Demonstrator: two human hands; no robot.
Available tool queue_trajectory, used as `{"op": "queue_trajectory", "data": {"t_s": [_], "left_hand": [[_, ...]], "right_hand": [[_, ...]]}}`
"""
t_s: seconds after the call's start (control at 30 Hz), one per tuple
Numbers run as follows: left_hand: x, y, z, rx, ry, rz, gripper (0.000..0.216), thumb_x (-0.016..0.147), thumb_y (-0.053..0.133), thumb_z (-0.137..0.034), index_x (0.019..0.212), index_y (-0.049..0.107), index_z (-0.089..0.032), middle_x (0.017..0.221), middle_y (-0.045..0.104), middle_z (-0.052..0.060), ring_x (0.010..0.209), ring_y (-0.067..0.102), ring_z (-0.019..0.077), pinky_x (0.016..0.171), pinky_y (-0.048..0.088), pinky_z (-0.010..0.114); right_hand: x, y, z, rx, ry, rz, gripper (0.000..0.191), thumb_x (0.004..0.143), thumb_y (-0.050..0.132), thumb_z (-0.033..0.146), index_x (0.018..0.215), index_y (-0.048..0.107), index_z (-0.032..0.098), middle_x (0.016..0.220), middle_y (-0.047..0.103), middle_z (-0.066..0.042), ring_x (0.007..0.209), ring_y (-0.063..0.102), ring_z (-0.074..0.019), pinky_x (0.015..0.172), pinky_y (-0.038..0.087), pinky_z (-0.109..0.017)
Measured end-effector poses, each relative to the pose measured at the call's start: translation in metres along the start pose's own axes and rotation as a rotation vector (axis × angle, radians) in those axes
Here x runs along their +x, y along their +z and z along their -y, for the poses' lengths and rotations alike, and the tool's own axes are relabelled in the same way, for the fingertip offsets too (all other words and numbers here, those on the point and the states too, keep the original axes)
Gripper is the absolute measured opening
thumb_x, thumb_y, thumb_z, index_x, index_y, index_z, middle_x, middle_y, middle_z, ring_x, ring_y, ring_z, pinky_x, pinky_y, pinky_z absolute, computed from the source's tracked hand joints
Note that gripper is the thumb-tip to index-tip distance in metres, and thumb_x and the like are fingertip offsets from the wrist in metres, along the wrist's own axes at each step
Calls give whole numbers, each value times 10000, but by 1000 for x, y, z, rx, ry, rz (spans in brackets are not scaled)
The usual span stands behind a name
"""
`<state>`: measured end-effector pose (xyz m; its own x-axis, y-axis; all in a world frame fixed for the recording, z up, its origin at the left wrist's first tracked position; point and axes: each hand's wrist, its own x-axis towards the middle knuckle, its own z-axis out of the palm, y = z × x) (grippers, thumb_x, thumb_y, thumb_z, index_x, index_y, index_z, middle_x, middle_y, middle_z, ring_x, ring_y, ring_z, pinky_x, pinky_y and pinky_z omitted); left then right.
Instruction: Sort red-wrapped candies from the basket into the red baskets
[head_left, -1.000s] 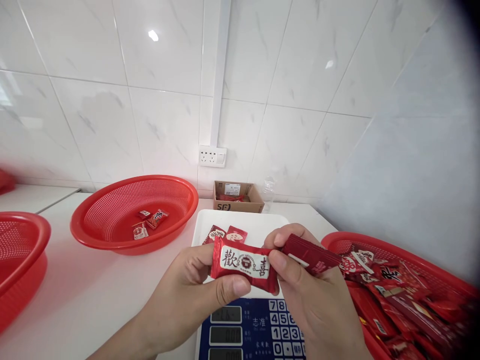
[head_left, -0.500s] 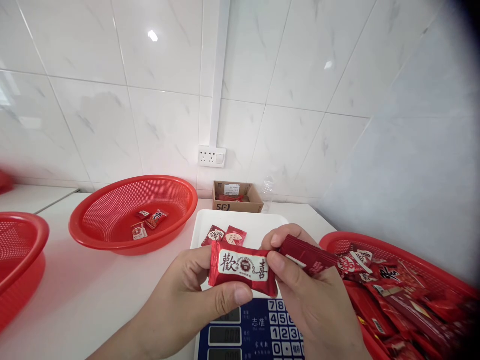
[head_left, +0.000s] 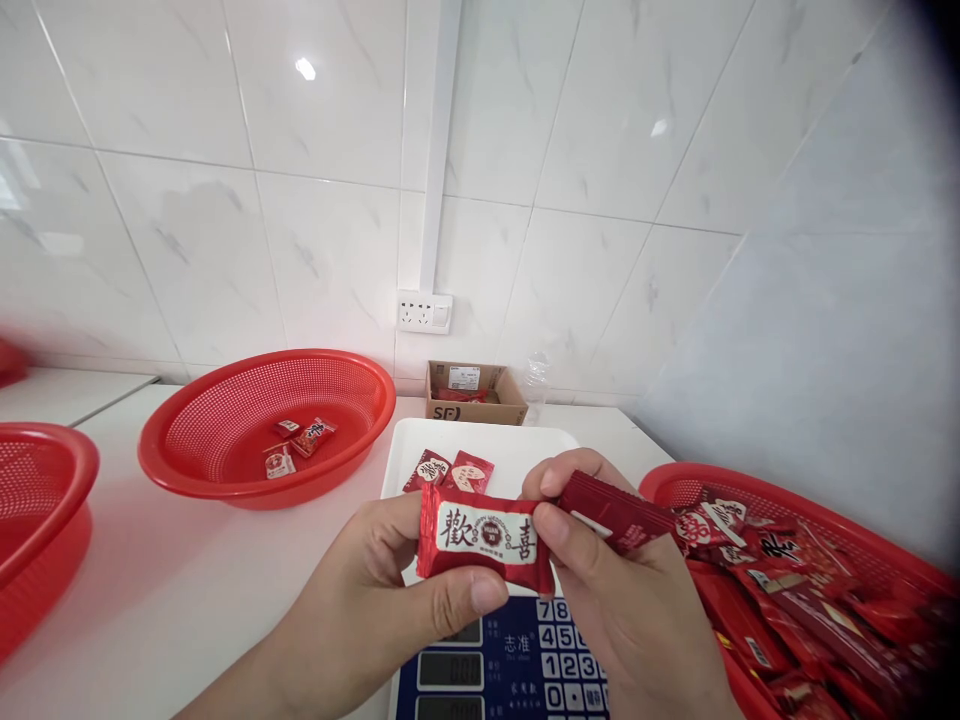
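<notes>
Both hands are above a digital scale (head_left: 420,440) with a white pan and a blue keypad. My left hand (head_left: 390,590) is closed on the left end and lower edge of a red wrapped candy (head_left: 487,535), its white label facing me. My right hand (head_left: 615,570) pinches that candy's right end between thumb and finger. A dark red packet (head_left: 622,515) is also tucked in my right hand, pointing right. Behind the candy, two small red packets lie on the pan: a darker packet (head_left: 429,470) and a lighter packet (head_left: 470,472).
A red basket (head_left: 795,490) full of packets stands at the right. Another red basket (head_left: 225,400) at the back left holds several packets. Part of a further red basket (head_left: 52,450) shows at the left edge. A cardboard box (head_left: 480,412) sits by the wall under a socket (head_left: 424,313).
Almost nothing differs. The red candy is tipped very slightly between my hands; both hands keep their hold and place.
</notes>
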<state>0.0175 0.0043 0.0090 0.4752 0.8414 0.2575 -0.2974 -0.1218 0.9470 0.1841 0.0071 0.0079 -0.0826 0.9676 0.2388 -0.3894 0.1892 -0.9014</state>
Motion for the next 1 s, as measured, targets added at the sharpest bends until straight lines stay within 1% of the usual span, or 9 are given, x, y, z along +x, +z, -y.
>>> {"op": "queue_trajectory", "data": {"t_s": [0.27, 0.53, 0.67, 0.73, 0.8, 0.87, 0.93, 0.97, 1.0], "left_hand": [[0, -1, 2, 15, 1, -11, 201, 826, 725, -317, 1019, 774, -293, 987, 771, 17, 952, 671, 221, 874, 531, 330], [1, -3, 3, 36, 24, 10, 193, 880, 661, -325, 1040, 758, -277, 1060, 752, 29, 1019, 658, 230, 930, 502, 353], [3, -4, 4, 101, 55, 4, 208, 914, 609, -359, 1025, 746, -248, 1007, 747, 42, 902, 661, 184, 812, 519, 278], [4, -4, 6, 117, 54, -41, 205, 904, 621, -378, 1024, 725, -248, 960, 738, 30, 802, 641, 143, 733, 517, 237], [5, -3, 8, 90, 36, -144, 244, 873, 664, -387, 1085, 675, -267, 912, 718, 6, 746, 626, 121, 694, 522, 221], [5, -3, 9, 49, 11, -292, 427, 846, 696, -396, 1244, 565, -316, 866, 699, -18, 723, 632, 125, 683, 532, 235], [5, -4, 10, 24, 6, -406, 639, 855, 678, -414, 1416, 376, -372, 786, 680, -41, 694, 629, 136, 683, 537, 264], [5, -5, 10, 34, 8, -437, 683, 870, 655, -422, 1459, 311, -380, 735, 668, -49, 678, 621, 142, 687, 536, 277], [5, -6, 11, 67, 17, -450, 653, 886, 630, -424, 1462, 326, -371, 698, 657, -48, 675, 613, 146, 694, 534, 283]], "right_hand": [[0, 0, 1, -27, 17, 3, 227, 741, 789, 394, 781, 615, 255, 630, 620, 47, 485, 537, -107, 484, 451, -242], [2, 0, -1, -46, -51, 16, 186, 764, 776, 359, 784, 639, 235, 689, 647, 24, 485, 556, -89, 419, 444, -189], [2, 1, 0, -63, -15, -23, 226, 739, 789, 391, 779, 628, 237, 673, 638, 32, 477, 547, -98, 418, 443, -209], [3, 1, -1, -73, -13, -2, 235, 742, 787, 394, 786, 616, 238, 641, 624, 39, 476, 546, -101, 420, 440, -208], [4, 0, -3, -82, -29, 22, 261, 763, 766, 430, 831, 594, 246, 658, 632, 46, 461, 539, -89, 422, 443, -199], [5, 2, -3, -64, -39, 26, 320, 796, 702, 528, 902, 554, 265, 697, 657, 43, 483, 560, -92, 425, 457, -188], [4, 4, -3, -34, -22, 10, 371, 838, 593, 620, 961, 507, 280, 687, 673, 37, 544, 599, -111, 432, 479, -175], [4, 6, -2, -19, -5, 2, 381, 857, 547, 640, 977, 488, 283, 676, 676, 34, 578, 617, -120, 434, 489, -170], [3, 7, -1, -9, 11, 1, 380, 871, 519, 643, 983, 473, 282, 660, 674, 35, 597, 630, -126, 432, 497, -166]]}}
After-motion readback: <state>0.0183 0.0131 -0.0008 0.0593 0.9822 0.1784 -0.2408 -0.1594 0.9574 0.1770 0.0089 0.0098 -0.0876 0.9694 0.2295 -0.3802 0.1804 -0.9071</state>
